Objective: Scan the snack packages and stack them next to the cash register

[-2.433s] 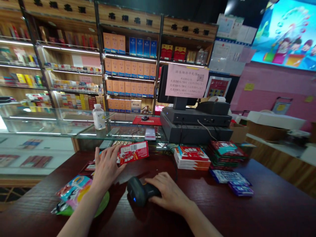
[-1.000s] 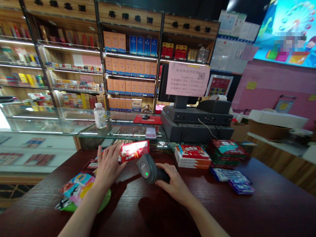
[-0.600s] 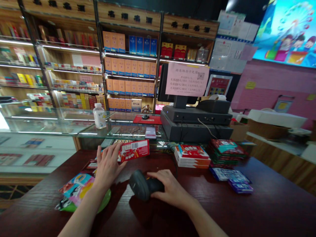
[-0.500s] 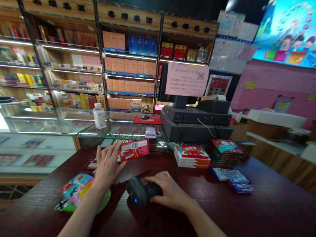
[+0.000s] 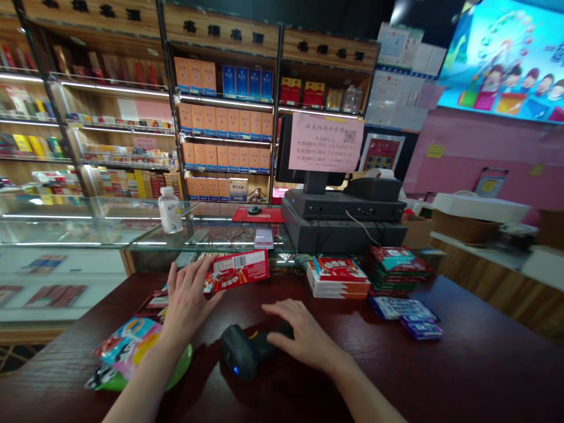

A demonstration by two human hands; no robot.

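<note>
My left hand (image 5: 189, 299) pinches a red snack box (image 5: 241, 269) at its left end, holding it above the counter with a barcode on the side facing me. A black barcode scanner (image 5: 240, 352) with a lit blue light lies on the dark wooden counter. Over its handle is my right hand (image 5: 302, 335), fingers stretched out and thumb apart, no longer wrapped round it. Left of and partly behind my left forearm are colourful snack bags (image 5: 127, 349) and a green round thing (image 5: 180, 367).
White-and-red boxes (image 5: 337, 279), a stack of dark red and green packets (image 5: 394, 270) and blue-purple packets (image 5: 420, 326) sit on the right. Behind them stands a black cash register (image 5: 343, 214) with a pink sign (image 5: 326, 141). A white bottle (image 5: 170, 211) stands on the glass case.
My right hand has loosened from the scanner and its fingers have straightened. The scanner now rests on the counter. My left hand still holds the red box. The view has shifted slightly.
</note>
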